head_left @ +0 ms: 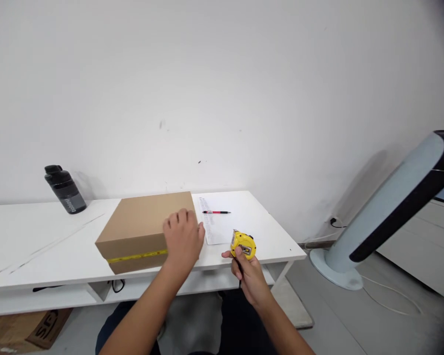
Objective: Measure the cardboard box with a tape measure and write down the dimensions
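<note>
A closed brown cardboard box (148, 214) lies on the white table, with a yellow strip (136, 256) bearing small marks along its front side. My left hand (183, 236) is at the box's front right corner, fingers bent over the top edge and thumb out to the right; its palm is hidden. In my right hand (249, 276) is a yellow tape measure (245, 245), held up just in front of the table's edge with the thumb on its side. Behind it, a red and black pen (216, 212) rests on a white sheet of paper (218, 231) with writing down its left part.
At the back left of the table (33, 236) stands a dark bottle (67, 192). A shelf below holds a black cable (117, 286). Another carton (33, 328) sits on the floor at lower left. To the right rises a pale blue and black tower appliance (388, 217) with a cord.
</note>
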`<state>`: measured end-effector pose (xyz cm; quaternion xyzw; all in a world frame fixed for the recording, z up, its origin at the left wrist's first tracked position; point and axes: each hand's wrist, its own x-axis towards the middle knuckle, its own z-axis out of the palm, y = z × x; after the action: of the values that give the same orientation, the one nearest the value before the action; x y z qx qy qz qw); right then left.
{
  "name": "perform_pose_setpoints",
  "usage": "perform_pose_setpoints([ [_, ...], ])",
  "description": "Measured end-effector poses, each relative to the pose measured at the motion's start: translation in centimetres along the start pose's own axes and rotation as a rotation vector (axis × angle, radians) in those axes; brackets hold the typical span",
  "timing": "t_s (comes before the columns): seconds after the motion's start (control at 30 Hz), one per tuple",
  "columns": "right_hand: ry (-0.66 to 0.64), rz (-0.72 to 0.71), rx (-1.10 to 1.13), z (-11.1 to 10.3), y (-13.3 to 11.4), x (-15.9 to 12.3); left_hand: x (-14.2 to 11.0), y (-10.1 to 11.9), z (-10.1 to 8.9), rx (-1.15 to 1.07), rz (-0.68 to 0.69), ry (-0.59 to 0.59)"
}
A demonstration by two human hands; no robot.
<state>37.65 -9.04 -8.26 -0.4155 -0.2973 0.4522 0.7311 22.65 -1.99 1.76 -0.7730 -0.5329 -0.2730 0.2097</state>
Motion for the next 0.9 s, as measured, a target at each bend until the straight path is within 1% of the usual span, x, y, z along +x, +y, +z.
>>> perform_pose_setpoints([
  [0.1,0.046,-0.015,-0.021,-1.6,-1.2,0.1,-1.8,-2.5,-0.2,0.025,-0.001,0.013],
  [0.17,0.066,-0.023,-0.031,-2.3,-1.8,0.2,-2.9,-4.4,-0.7,0.0,0.085,-0.025],
  [0.23,0.064,-0.026,-0.053,-2.6,-2.2,0.5,-3.4,-6.5,-1.5,-0.061,0.227,-0.088],
  [0.33,0.045,-0.039,-0.09,-2.2,-2.6,0.8,-3.0,-9.8,-3.1,-0.175,0.428,-0.192],
  [0.43,0.014,-0.035,-0.096,-1.3,-3.0,1.0,-2.3,-13.0,-4.6,-0.236,0.54,-0.282],
  [0.5,-0.021,0.005,-0.086,-0.6,-3.1,0.8,-2.5,-14.9,-5.3,-0.245,0.581,-0.294],
  [0.57,-0.057,0.06,-0.077,0.0,-3.1,0.5,-3.2,-16.4,-5.8,-0.239,0.603,-0.257],
  [0.63,-0.077,0.089,-0.076,0.6,-3.1,0.3,-4.2,-17.3,-6.0,-0.223,0.612,-0.202],
  [0.73,-0.112,0.047,-0.082,1.9,-3.3,0.1,-5.5,-17.4,-5.9,-0.196,0.601,-0.114],
  [0.8,-0.145,-0.009,-0.092,3.1,-3.6,-0.1,-6.3,-16.7,-5.7,-0.188,0.57,-0.014],
  [0.9,-0.214,-0.081,-0.163,5.0,-4.2,-0.9,-7.5,-14.4,-5.9,-0.232,0.515,0.153],
])
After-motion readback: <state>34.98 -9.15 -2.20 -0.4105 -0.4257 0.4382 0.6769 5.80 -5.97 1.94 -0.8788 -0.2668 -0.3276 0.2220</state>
